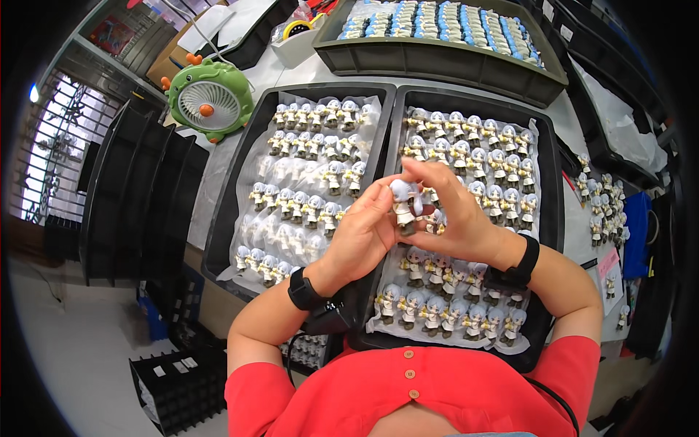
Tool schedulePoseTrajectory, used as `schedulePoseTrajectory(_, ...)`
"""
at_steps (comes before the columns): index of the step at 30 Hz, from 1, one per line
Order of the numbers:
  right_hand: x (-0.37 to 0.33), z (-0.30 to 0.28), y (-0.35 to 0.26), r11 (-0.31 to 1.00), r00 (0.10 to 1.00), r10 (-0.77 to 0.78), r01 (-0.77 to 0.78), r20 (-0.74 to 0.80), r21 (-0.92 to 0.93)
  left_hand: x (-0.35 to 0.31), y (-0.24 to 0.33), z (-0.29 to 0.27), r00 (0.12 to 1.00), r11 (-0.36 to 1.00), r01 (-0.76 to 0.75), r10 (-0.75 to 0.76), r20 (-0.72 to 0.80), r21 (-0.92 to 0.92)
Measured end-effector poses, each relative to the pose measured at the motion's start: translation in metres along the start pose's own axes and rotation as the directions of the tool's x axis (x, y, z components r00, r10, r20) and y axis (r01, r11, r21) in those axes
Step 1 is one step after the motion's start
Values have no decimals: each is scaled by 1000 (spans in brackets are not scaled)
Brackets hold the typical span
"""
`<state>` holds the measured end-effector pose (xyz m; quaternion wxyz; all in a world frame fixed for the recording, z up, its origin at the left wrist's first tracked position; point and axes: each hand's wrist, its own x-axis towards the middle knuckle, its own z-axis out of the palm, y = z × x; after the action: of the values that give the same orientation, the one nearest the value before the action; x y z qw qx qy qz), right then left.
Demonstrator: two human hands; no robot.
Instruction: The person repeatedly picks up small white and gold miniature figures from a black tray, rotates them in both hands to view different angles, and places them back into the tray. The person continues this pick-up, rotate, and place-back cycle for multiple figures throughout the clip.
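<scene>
Between my two hands, above the gap where two black trays meet, is a small figurine [404, 207] with pale lilac-grey hair, a white outfit and dark boots. My left hand [362, 231] grips it from the left, thumb along its side. Curved around its right side is my right hand [460, 211], its fingertips near the figurine's head and feet. Rows of like figurines lie on translucent sheeting in the left tray [224, 211] and the right tray [551, 218]. My hands and forearms hide part of both trays.
A green fan [207, 105] stands beyond the left tray. Behind the trays sits a deep olive bin [444, 71] of blue-and-white pieces. More loose figurines [603, 207] lie at the right, near a blue pouch [638, 233]. Black stacked trays [135, 197] rise at the left.
</scene>
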<state>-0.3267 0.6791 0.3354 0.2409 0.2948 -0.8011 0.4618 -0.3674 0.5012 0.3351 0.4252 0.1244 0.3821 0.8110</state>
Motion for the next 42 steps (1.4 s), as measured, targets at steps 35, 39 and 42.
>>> schedulePoseTrajectory(35, -8, 4, 0, 932, 954, 300, -290, -14, 217, 2, 9, 2, 996, 1000, -6, 7, 89, -12)
schedulePoseTrajectory(39, -7, 1, -1, 965, 971, 239, -234, -26, 121, 3, 8, -2, 992, 998, -11, 18, 124, -56)
schedulePoseTrajectory(42, -7, 1, 0, 985, 984, 173, -172, -50, 22, 3, 10, -3, 992, 997, -70, 65, 109, 34)
